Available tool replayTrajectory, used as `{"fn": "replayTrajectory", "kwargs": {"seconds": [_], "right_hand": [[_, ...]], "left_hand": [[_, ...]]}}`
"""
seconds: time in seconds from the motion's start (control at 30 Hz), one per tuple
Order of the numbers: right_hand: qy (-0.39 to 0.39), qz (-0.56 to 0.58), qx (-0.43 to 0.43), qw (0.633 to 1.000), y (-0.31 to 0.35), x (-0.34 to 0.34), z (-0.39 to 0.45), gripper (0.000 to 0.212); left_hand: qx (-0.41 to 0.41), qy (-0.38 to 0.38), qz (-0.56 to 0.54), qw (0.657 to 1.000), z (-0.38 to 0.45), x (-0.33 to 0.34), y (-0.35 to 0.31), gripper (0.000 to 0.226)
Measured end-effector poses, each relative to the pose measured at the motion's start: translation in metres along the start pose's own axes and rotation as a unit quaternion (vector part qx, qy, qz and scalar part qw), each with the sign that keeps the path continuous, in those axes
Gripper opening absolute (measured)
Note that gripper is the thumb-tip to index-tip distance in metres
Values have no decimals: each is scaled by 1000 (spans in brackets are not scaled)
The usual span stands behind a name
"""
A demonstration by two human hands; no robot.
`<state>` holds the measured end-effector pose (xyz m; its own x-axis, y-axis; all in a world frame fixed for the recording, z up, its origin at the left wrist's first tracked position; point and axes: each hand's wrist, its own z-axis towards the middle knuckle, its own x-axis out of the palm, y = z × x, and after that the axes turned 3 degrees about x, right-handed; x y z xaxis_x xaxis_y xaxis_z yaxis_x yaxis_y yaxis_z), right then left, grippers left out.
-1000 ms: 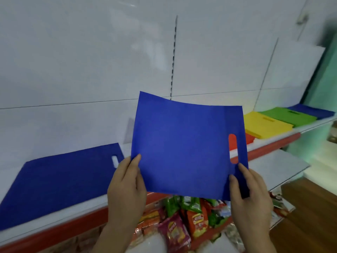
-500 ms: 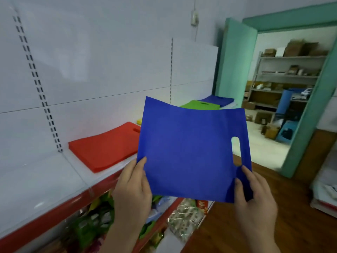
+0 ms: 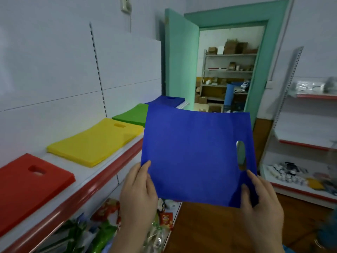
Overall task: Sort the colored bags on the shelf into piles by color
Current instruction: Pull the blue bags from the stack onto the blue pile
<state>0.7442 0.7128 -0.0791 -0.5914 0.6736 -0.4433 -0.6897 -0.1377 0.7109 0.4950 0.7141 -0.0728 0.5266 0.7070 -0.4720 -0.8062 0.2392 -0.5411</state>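
Two hands: your left hand (image 3: 138,190) and right hand (image 3: 262,199) pinch the blue bag's (image 3: 197,154) lower corners, holding it flat in the air beside the shelf (image 3: 102,181).
Bag: thin, matte, rectangular, oval handle slot near its right edge.
Shelf: white board, red front lip.
Shelf piles: red pile (image 3: 27,181), yellow pile (image 3: 94,141), green pile (image 3: 133,115), blue pile (image 3: 167,100), each of flat stacked sheets.
Below: glossy snack packets (image 3: 102,232).

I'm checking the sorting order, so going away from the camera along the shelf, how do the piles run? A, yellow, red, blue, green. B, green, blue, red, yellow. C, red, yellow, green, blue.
C: the red pile lies nearest, then the yellow pile, the green pile, and the blue pile farthest.
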Motion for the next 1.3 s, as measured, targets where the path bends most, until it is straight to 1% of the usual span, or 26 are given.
{"fn": "replayTrajectory", "kwargs": {"seconds": [0.07,0.17,0.47,0.6,0.7,0.77,0.87,0.97,1.1,1.3], "right_hand": [[-10,-6,12,1000,-7,13,31,44],[-19,-21,24,999,-19,34,74,45],[-26,-25,59,998,-84,89,177,47],[-23,-21,57,998,-120,120,237,45],[-20,-10,43,999,-144,140,287,45],[-15,1,32,999,-157,152,321,45],[-5,18,4,1000,-173,171,370,44],[8,30,-15,999,-185,198,411,43],[28,42,-35,998,-195,246,460,44],[60,70,-72,993,-194,339,534,43]], "left_hand": [[-10,16,-12,1000,25,34,2,37],[0,36,-24,999,59,79,3,37],[11,64,-38,997,134,210,-5,35],[9,64,-47,997,168,276,-15,36],[-20,67,-28,997,196,325,-27,38],[-32,57,-20,998,215,351,-37,38],[-14,23,-17,999,240,385,-44,36],[-16,3,-6,1000,262,419,-40,37],[-24,-13,17,999,296,459,-25,40],[-33,-69,39,996,355,515,17,42]]}}
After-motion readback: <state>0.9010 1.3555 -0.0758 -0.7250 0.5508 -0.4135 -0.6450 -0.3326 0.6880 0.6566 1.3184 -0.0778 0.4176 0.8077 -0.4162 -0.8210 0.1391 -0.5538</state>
